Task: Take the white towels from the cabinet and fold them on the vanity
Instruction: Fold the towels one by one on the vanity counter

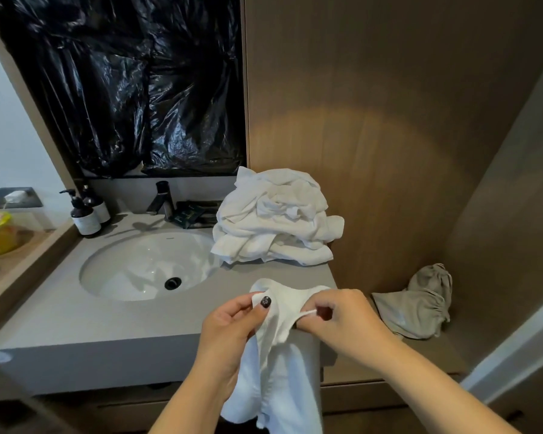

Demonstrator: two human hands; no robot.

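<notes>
Here, holding a white towel (276,311) up in front of the vanity (107,324) at about 5 o'clock from the sink (145,264). Pinching its upper edge with the left hand (232,327), thumb curled over the cloth and pressing it against the fingers. Gripping the same edge just beside it with the right hand (339,314), fingers curled tight around a thin twist of fabric. Letting the rest hang down past the front edge of the counter, between the forearms. Sitting at 3 o'clock from the sink, a loose pile (276,220) of more white towels, leaning against the wooden wall. Standing at 10 o'clock, two dark pump bottles (87,214); at 12 o'clock, the tap (163,198). Lying at 3 o'clock from the hands, on a lower shelf, a grey bag (420,302).
</notes>
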